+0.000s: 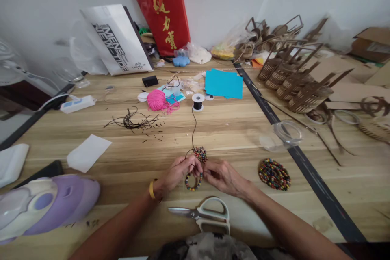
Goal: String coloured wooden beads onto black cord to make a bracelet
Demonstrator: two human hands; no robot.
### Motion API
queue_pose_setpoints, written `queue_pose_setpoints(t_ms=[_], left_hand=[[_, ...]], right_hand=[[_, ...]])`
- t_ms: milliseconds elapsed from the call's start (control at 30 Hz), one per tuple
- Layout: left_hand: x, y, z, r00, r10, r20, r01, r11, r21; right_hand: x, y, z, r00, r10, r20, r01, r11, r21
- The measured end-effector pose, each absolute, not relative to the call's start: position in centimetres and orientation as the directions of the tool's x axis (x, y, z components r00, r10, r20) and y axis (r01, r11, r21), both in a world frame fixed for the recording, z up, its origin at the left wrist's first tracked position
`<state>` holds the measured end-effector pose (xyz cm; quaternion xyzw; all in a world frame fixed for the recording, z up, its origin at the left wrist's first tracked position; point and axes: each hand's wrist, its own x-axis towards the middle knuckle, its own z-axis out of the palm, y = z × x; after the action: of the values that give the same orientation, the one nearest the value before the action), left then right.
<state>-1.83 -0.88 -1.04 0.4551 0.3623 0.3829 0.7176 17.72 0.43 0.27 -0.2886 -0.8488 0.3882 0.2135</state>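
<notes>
Fingers of my left hand (185, 166) are pinched at the top of a ring of colourful beads, a beaded bracelet (193, 189) that hangs below them. My right hand (222, 174) meets it from the right, fingertips pressed together by the bracelet's upper right side; what they pinch is too small to make out. Just beyond the hands lies a small heap of loose beads (200, 154). Black cord runs from a white spool (198, 102) down to my left hand. Scissors (202, 213) with pale handles lie in front of me, below the hands.
Finished-looking beaded strands (274, 174) lie coiled at right. Cut black cords (134, 120), pink yarn (156, 100) and blue sheets (224, 83) are farther back. A purple-and-white device (61, 203) stands at left, small woven baskets (300, 77) at far right, near a clear plastic container (286, 133).
</notes>
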Motion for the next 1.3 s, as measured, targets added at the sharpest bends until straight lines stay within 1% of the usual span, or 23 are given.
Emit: queue_pose_setpoints(t_ms=[100,267,400,500,633,733,900,1000,1233,1300], left_hand=[[-1.6,-1.0,-1.2,0.443,0.880,-0.171,-0.232,0.297,0.926],[-1.7,-1.0,-2.4,0.459,0.861,-0.219,-0.127,0.307,0.943],[-1.8,-1.1,-3.0,0.455,0.857,-0.240,-0.095,0.315,0.944],[-1.9,-1.1,-2.8,0.462,0.859,-0.219,-0.064,0.278,0.958],[-2.1,-1.2,-2.0,0.470,0.862,-0.191,0.029,0.201,0.979],[-2.1,-1.2,-1.6,0.474,0.860,-0.191,0.066,0.181,0.981],[-2.0,-1.2,-1.1,0.442,0.876,-0.193,0.053,0.189,0.980],[-2.2,-1.0,-1.1,0.400,0.896,-0.194,0.055,0.188,0.981],[-2.8,-0.7,-1.2,0.357,0.915,-0.190,-0.088,0.235,0.968],[-2.9,-0.6,-1.0,0.356,0.915,-0.189,-0.096,0.237,0.967]], right_hand=[[17.6,0.3,0.1,-0.759,0.636,0.138,0.335,0.563,-0.756],[17.1,0.0,-0.1,-0.799,0.577,0.168,0.312,0.638,-0.704],[16.9,-0.2,-0.1,-0.799,0.576,0.173,0.322,0.654,-0.685],[16.8,-0.1,-0.2,-0.796,0.579,0.177,0.320,0.650,-0.689],[16.8,-0.2,-0.4,-0.795,0.583,0.170,0.331,0.651,-0.684],[16.8,-0.2,-0.7,-0.799,0.571,0.189,0.320,0.669,-0.670],[17.2,0.1,-0.9,-0.806,0.556,0.202,0.328,0.704,-0.630],[17.5,0.3,-1.0,-0.791,0.573,0.217,0.347,0.711,-0.612],[17.7,0.2,-0.9,-0.720,0.623,0.307,0.317,0.688,-0.652],[17.8,0.2,-1.0,-0.702,0.635,0.323,0.309,0.680,-0.665]])
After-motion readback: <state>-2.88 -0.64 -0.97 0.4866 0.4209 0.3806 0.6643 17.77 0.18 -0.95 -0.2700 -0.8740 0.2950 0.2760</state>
